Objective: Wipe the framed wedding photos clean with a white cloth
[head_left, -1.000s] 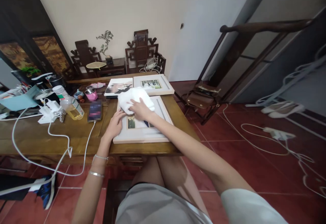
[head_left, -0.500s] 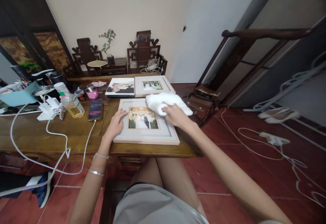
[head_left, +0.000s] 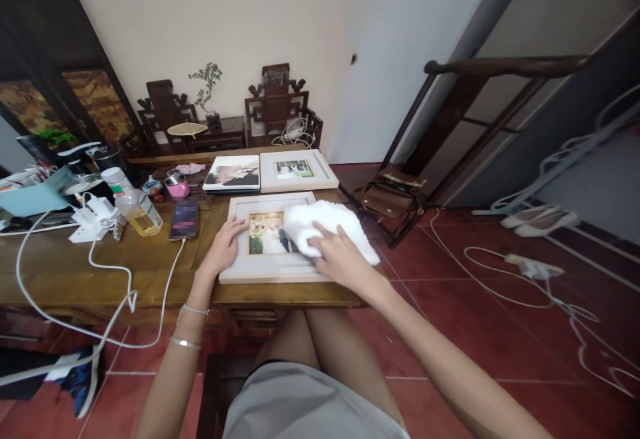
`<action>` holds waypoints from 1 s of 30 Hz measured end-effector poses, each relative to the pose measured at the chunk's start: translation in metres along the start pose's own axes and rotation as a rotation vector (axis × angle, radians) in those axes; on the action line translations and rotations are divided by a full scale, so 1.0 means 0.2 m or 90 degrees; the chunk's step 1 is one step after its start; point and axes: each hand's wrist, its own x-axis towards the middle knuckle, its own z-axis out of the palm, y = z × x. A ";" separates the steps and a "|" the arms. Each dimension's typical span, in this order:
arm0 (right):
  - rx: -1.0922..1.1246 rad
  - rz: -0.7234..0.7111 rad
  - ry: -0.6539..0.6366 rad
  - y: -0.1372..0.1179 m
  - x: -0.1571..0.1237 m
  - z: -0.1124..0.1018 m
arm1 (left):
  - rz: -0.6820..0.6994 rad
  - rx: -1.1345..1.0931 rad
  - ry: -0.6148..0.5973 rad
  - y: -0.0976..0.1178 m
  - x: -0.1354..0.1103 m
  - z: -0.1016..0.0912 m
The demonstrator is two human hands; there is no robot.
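A pale picture frame (head_left: 235,269) with a wedding photo (head_left: 260,232) in it lies flat near the table's front edge. My left hand (head_left: 225,244) rests on its left side, fingers stretched out over the border. Under my right hand (head_left: 343,252) is a white cloth (head_left: 333,222), which it grips and presses on the frame's right half. The cloth covers part of the photo and the frame's right side, and hangs past the right edge. Behind lies a second picture frame (head_left: 327,171), beside a book-like white stack (head_left: 233,172).
On the wooden table's (head_left: 165,272) left side are a phone (head_left: 185,219) on a white cable, a bottle of yellow liquid (head_left: 143,216), a pink cup (head_left: 177,184) and a white power strip (head_left: 95,219). A dark chair (head_left: 430,132) with a brown bag (head_left: 390,199) stands right. Another person's shoe (head_left: 83,382) shows lower left.
My right hand has moved the white cloth toward me, down the frame, now covering part of the photo. The left hand stays on the frame's left side. The view has shifted slightly.
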 end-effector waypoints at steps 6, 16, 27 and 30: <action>-0.008 0.082 0.086 0.21 0.42 0.05 | -0.001 -0.016 0.006 0.00 0.00 0.00; -0.076 -0.071 -0.069 -0.02 -0.01 -0.09 | -0.022 -0.006 0.048 -0.01 0.00 0.03; -0.030 -0.054 -0.027 -0.01 0.01 -0.03 | -0.006 -0.014 0.007 0.00 0.00 0.00; -0.029 -0.007 0.039 0.09 0.24 0.03 | -0.005 -0.022 0.008 0.00 0.00 0.00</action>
